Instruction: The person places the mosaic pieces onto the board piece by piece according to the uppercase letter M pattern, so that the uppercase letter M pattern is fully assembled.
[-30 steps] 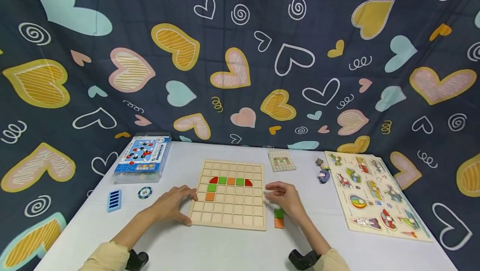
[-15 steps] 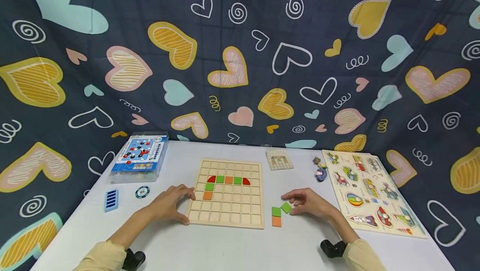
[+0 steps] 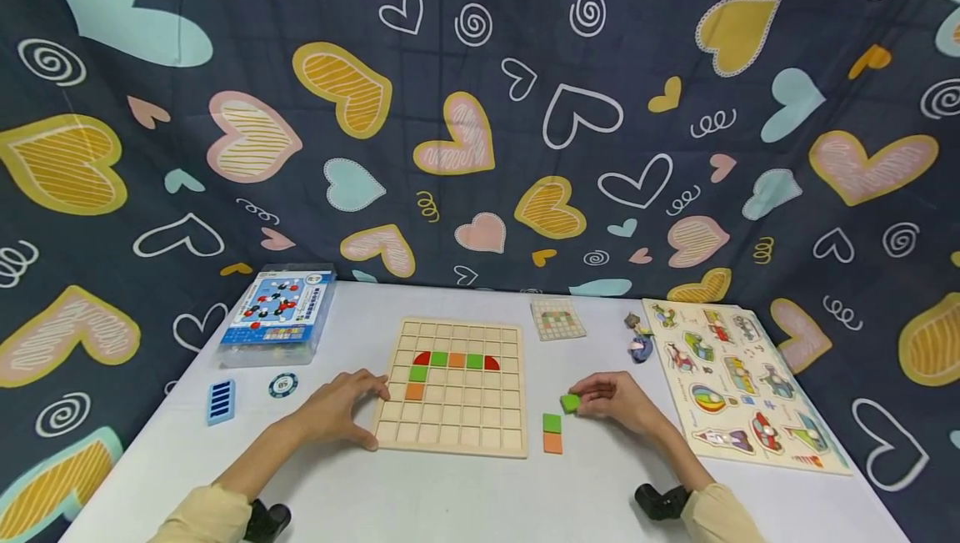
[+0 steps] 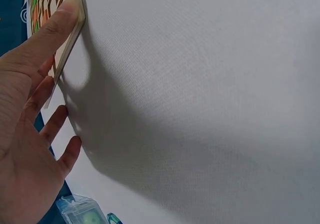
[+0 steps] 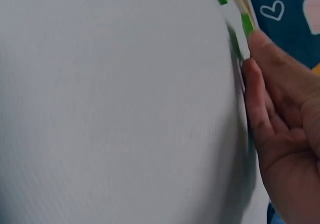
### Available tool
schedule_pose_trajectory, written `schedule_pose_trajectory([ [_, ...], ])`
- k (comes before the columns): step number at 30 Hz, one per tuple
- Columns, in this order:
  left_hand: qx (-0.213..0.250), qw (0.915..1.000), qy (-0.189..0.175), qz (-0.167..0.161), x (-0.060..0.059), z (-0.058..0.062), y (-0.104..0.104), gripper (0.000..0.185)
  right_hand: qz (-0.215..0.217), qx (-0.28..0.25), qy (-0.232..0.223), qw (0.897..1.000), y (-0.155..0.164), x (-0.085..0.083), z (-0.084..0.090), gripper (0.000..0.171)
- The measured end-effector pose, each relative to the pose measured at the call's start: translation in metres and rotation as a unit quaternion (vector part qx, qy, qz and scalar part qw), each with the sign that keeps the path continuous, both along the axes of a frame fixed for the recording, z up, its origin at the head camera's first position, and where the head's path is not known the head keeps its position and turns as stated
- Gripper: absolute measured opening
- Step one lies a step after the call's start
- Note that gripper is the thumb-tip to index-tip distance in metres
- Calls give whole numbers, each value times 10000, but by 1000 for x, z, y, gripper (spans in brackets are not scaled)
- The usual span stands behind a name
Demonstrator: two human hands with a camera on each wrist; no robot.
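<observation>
On the white table (image 3: 450,493) lie one grid board (image 3: 453,387), two boards beside, three loose tiles. The right hand (image 3: 618,401) now pinches one green tile (image 3: 570,402), lifted since before; the left hand (image 3: 341,409) rests flat against the board edge.

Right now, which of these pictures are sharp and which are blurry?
Head view: sharp and evenly lit, though the backdrop bows at the edges. Left wrist view: clear, the left hand casting a soft shadow on the table. Right wrist view: smeared with blur.

animal peg puzzle (image 3: 738,380), blue box (image 3: 277,314), poker chip (image 3: 282,384)
</observation>
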State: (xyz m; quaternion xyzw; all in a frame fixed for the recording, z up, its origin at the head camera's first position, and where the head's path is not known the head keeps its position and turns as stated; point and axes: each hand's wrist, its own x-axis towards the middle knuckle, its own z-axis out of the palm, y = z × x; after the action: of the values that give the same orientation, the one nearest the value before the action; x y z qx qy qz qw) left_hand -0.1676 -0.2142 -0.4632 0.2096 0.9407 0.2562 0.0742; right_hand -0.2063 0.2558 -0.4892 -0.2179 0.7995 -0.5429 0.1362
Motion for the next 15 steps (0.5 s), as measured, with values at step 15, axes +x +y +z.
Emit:
schedule_pose_trajectory([
  [15,32,10000,44,-30,1,-1,-1,58,-1273,-228,292,9912,-28,0,3,31],
])
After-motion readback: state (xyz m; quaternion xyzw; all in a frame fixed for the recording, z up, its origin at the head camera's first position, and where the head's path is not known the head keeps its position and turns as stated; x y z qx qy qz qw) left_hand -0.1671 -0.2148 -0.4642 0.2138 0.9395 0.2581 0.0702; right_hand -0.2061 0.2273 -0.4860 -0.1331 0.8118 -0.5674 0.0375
